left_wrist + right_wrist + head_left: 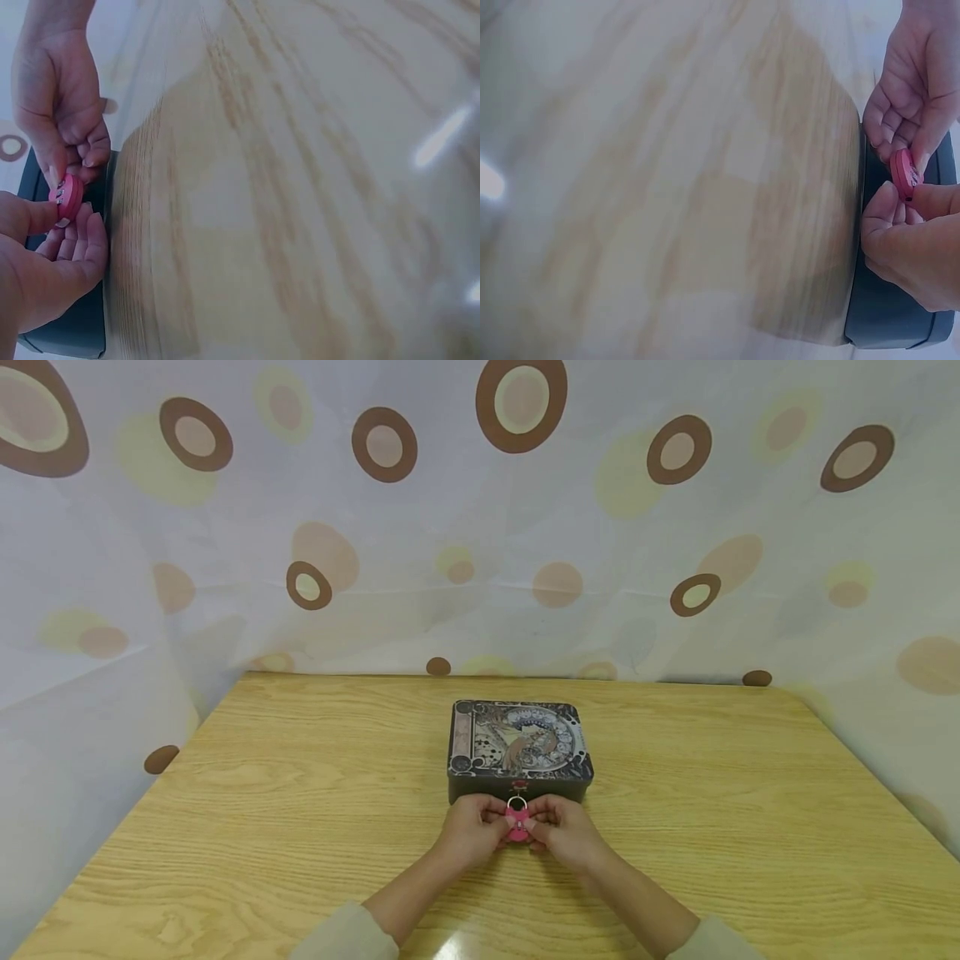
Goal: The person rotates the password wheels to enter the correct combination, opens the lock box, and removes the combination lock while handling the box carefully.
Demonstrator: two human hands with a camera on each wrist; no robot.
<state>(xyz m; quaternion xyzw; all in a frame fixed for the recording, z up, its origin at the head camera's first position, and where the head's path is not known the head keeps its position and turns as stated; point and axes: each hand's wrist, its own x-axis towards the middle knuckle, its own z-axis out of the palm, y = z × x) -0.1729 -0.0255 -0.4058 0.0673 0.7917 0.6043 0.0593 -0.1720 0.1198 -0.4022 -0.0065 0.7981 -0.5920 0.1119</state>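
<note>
Your two hands share one small pink padlock, which sits at 6 o'clock from the middle of the dark tin box, just off its front wall. Your left hand comes in at 9 o'clock of the padlock, your right hand at 3 o'clock. Each has its thumb on the padlock's face and its fingers bent in around the side, so both are nearly closed, with just the lock's body pinched between them.

The number dials face up toward you, between your thumb tips. The silver shackle points to 12 o'clock, right by the red latch on the box front; you cannot tell from here whether it runs through the latch.

The box lies lid up on the wood-grain surface, its lid printed with an ornate picture. Your pale sleeves show at 7 and 5 o'clock, and a white cloth with brown rings hangs at 12 o'clock.
</note>
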